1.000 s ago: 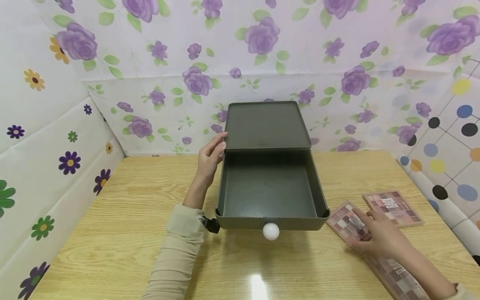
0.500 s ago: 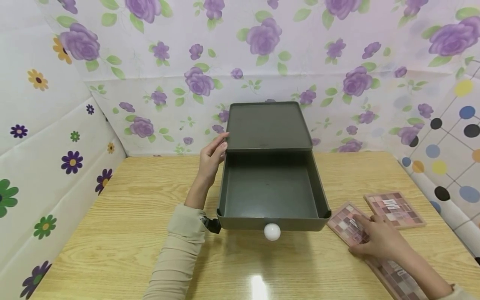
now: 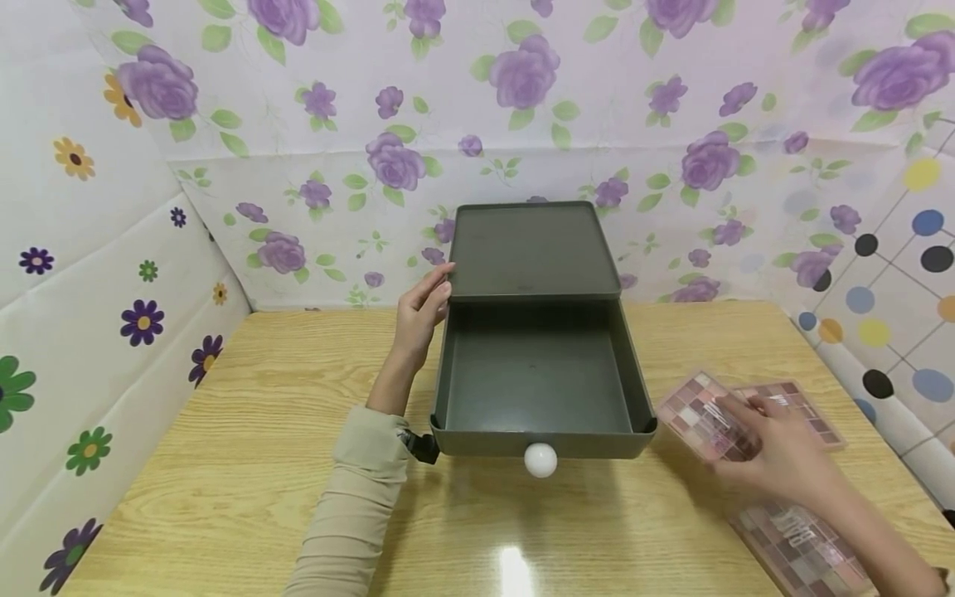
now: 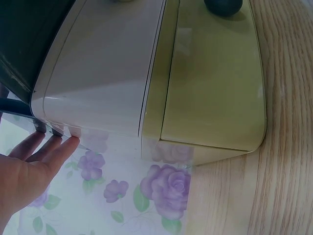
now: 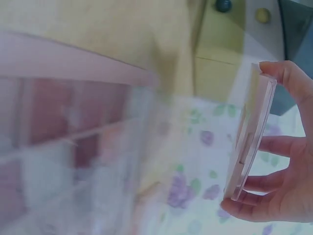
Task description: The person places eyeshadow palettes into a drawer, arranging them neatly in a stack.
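A dark grey drawer [image 3: 532, 373] with a white knob [image 3: 540, 460] is pulled out of a small cabinet [image 3: 535, 249]. My left hand [image 3: 419, 319] rests its extended fingertips against the cabinet's left side. In the left wrist view a white drawer [image 4: 102, 73] and a yellow drawer [image 4: 215, 88] show below the dark one. My right hand [image 3: 791, 456] grips a pink eyeshadow palette [image 3: 701, 417] by its edges, thumb on one side and fingers on the other. The right wrist view shows this palette [image 5: 250, 139] edge-on, raised above the table.
A second palette [image 3: 816, 414] lies behind the right hand, partly covered by it. Nearer, a third palette [image 3: 809, 551] lies on the wooden table [image 3: 283, 464], partly under the right forearm in view. A flowered sheet [image 3: 328, 108] hangs close behind the cabinet.
My right hand has lifted the palette off the table, up from beside the third palette. The left hand and the drawer have stayed in place.
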`<action>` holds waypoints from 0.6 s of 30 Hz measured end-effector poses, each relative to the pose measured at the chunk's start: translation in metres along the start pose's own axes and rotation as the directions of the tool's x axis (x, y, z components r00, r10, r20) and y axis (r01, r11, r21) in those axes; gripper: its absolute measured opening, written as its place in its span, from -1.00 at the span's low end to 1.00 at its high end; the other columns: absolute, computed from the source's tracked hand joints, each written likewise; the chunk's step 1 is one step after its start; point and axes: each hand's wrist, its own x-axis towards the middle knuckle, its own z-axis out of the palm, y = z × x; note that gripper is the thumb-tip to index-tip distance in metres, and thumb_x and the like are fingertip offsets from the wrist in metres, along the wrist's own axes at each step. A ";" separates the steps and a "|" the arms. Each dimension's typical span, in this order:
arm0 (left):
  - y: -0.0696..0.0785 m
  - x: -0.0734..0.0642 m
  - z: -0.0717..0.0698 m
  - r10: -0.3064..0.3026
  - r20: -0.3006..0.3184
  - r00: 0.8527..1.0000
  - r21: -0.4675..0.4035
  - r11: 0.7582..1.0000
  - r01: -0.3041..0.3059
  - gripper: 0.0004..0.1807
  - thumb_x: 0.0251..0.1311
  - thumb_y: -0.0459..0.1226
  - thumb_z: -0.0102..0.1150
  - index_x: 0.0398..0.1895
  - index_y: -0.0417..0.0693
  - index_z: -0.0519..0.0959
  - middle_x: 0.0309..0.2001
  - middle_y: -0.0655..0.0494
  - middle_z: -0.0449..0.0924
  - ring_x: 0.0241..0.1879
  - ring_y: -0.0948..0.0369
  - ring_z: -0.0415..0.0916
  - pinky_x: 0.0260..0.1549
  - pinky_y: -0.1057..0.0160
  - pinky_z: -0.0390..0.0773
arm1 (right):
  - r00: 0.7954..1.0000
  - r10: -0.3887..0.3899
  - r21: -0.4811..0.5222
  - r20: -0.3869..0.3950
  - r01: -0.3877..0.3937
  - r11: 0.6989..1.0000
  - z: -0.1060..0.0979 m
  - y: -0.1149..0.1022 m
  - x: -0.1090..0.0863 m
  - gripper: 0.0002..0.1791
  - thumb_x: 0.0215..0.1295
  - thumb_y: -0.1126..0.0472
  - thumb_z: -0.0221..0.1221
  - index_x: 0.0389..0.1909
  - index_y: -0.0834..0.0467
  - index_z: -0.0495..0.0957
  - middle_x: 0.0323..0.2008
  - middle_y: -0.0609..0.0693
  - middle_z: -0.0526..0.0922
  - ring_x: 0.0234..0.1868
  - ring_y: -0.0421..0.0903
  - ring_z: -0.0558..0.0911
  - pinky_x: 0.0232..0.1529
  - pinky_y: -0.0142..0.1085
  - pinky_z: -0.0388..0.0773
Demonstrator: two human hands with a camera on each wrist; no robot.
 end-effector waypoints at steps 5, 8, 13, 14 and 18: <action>0.001 0.000 0.000 0.011 0.007 1.000 -0.005 1.000 -0.011 -0.56 0.21 -0.34 -0.05 0.13 -0.41 0.37 -0.66 0.25 0.14 -0.66 0.34 0.04 -0.60 0.35 0.10 | 0.988 -0.099 -0.046 -0.118 0.094 0.994 -0.015 -0.005 0.005 -0.07 -0.50 -0.10 0.48 0.01 0.30 0.49 -0.14 0.32 0.42 -0.21 0.25 0.39 -0.42 0.11 0.39; 0.000 0.000 0.000 0.009 0.003 1.000 -0.002 1.000 -0.009 -0.55 0.20 -0.32 -0.04 0.13 -0.41 0.37 -0.60 0.25 0.18 -0.66 0.37 0.05 -0.61 0.37 0.11 | 0.982 -0.122 -0.034 -0.141 0.118 0.992 -0.026 -0.008 0.009 -0.09 -0.50 -0.08 0.49 -0.01 0.30 0.49 -0.14 0.34 0.45 -0.20 0.30 0.39 -0.40 0.11 0.36; -0.001 0.001 -0.001 0.008 0.003 1.000 -0.006 1.000 -0.008 -0.55 0.20 -0.32 -0.05 0.14 -0.40 0.37 -0.60 0.25 0.18 -0.67 0.39 0.05 -0.62 0.38 0.09 | 0.978 -0.147 -0.001 -0.149 0.148 0.989 -0.042 -0.017 0.015 -0.11 -0.44 -0.04 0.49 0.03 0.30 0.49 -0.12 0.35 0.44 -0.23 0.27 0.42 -0.44 0.01 0.36; -0.001 0.001 0.000 0.009 0.004 1.000 -0.010 1.000 -0.009 -0.55 0.20 -0.33 -0.05 0.14 -0.41 0.37 -0.63 0.26 0.16 -0.68 0.39 0.04 -0.62 0.37 0.08 | 0.976 -0.156 0.001 -0.152 0.158 0.987 -0.045 -0.018 0.016 -0.11 -0.44 -0.04 0.49 0.03 0.30 0.48 -0.12 0.35 0.44 -0.23 0.27 0.42 -0.44 0.01 0.36; 0.000 0.000 0.000 0.007 0.006 1.000 -0.013 1.000 -0.007 -0.56 0.21 -0.34 -0.06 0.14 -0.42 0.36 -0.61 0.26 0.18 -0.68 0.40 0.03 -0.62 0.37 0.07 | 0.974 -0.177 -0.010 -0.142 0.177 0.984 -0.057 -0.024 0.019 -0.11 -0.42 -0.01 0.49 0.05 0.30 0.47 -0.08 0.36 0.42 -0.20 0.27 0.40 -0.45 0.00 0.35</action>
